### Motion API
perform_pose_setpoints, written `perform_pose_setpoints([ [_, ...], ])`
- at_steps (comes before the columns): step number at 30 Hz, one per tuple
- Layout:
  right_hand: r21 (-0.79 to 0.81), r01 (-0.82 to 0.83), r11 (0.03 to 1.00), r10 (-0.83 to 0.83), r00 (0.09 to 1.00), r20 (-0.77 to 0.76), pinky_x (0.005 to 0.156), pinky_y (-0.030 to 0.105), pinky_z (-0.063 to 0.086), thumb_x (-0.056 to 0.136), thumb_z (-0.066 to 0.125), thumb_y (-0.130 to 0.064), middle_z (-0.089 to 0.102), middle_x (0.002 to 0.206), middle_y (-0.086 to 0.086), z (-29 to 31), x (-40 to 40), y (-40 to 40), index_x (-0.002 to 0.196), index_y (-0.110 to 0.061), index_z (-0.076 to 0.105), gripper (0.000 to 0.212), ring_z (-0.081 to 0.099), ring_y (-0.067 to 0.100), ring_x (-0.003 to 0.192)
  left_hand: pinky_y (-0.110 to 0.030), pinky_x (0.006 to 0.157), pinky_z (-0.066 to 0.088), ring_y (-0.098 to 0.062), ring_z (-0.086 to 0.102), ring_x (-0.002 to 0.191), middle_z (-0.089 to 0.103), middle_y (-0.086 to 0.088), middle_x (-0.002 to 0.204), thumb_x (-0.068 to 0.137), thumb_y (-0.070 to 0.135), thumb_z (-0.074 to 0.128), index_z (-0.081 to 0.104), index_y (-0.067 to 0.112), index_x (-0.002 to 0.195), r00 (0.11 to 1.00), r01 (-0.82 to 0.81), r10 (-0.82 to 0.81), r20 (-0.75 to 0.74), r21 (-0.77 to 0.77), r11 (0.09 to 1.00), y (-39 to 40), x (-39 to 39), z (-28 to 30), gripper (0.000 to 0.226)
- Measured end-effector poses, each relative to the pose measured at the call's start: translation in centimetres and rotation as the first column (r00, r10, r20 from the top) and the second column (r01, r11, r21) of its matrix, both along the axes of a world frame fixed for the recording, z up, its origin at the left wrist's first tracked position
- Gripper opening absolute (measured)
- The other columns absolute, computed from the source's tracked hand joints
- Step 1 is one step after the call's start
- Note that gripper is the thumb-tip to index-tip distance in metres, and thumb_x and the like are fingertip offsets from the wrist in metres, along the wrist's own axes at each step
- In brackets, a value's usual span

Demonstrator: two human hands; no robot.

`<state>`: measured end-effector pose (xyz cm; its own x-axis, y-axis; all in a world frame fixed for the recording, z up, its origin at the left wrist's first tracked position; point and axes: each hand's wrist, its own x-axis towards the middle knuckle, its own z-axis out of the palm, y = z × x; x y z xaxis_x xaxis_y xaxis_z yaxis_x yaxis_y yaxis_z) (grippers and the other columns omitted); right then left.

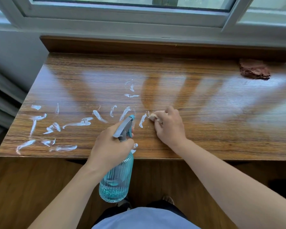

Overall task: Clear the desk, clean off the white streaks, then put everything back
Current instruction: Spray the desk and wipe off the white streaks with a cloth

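- The desk (pixel 205 133) is wood-grain brown with fine horizontal lines, its top smooth and glossy, throwing back pale window light in broad bands.
- The white streaks (pixel 76 123) lie as chalky, matt smears over that sheen.
- The spray bottle (pixel 116 182) has a ribbed, see-through teal body that looks like glass or clear plastic; its trigger head is matt grey plastic.
- The wad (pixel 156 116) under the right hand is pale, soft and crumpled, cloth or paper.
- The brown rag (pixel 254 69) at the far corner is rumpled, dull cloth.
- The window frame (pixel 122 15) is smooth, pale and painted.
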<state>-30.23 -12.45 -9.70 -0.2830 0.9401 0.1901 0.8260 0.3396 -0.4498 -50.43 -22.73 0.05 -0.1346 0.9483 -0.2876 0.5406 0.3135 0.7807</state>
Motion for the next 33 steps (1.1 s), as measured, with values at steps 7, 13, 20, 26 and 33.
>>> perform_pose_setpoints([
  [7,-0.083,-0.514,0.854,0.52,0.849,0.096,0.08,0.028,0.045,0.092,0.067,-0.026,0.052,0.105,-0.001,1.0,4.3,-4.4,0.123,-0.028,0.069,0.032,0.047,0.016,0.097,-0.036,0.06,0.041,-0.018,0.046,0.06,0.06,-0.009,0.073,0.086,0.013,0.06,0.063,0.024,0.091,0.998,0.017,-0.021,-0.052,-0.062,0.998,-0.4,-0.2,-0.3,0.013],
  [13,-0.024,0.028,0.999,-0.027,0.999,0.044,0.081,0.043,0.051,0.093,0.069,-0.025,0.041,0.099,-0.004,0.4,3.5,0.7,0.119,-0.021,0.073,0.027,0.042,0.018,0.097,-0.035,0.058,0.038,-0.02,0.042,0.06,0.043,0.001,0.066,0.085,0.014,0.061,0.047,0.018,0.076,0.992,-0.031,0.006,-0.129,-0.19,0.981,-0.7,-0.1,-0.8,0.018],
  [20,-0.026,0.063,0.998,-0.061,0.996,0.064,0.082,0.034,0.042,0.096,0.06,-0.031,0.047,0.108,0.003,0.3,2.7,-0.7,0.123,-0.026,0.064,0.028,0.043,0.022,0.101,-0.033,0.058,0.031,-0.019,0.035,0.057,0.039,0.003,0.063,0.087,0.011,0.059,0.041,0.024,0.073,0.991,-0.056,0.041,-0.128,-0.12,0.991,-1.5,0.8,-1.1,0.026],
  [26,-0.047,-0.063,0.997,0.069,0.989,0.129,0.084,0.036,0.046,0.099,0.057,-0.028,0.045,0.111,0.005,0.4,4.6,-1.3,0.131,-0.024,0.056,0.032,0.042,0.023,0.1,-0.033,0.056,0.035,-0.021,0.044,0.058,0.047,0.002,0.064,0.09,0.014,0.06,0.05,0.022,0.08,0.988,-0.102,0.093,-0.126,-0.071,0.992,-1.4,1.4,-1.4,0.016],
  [33,-0.008,0.035,0.999,-0.033,0.985,0.171,0.083,0.042,0.05,0.094,0.061,-0.025,0.05,0.111,0.009,-0.2,3.6,-1.7,0.129,-0.02,0.059,0.035,0.046,0.027,0.098,-0.036,0.057,0.038,-0.022,0.045,0.058,0.047,0.0,0.064,0.089,0.012,0.061,0.05,0.02,0.078,0.955,-0.283,0.284,-0.085,0.03,0.959,-0.9,0.8,-1.4,0.018],
])
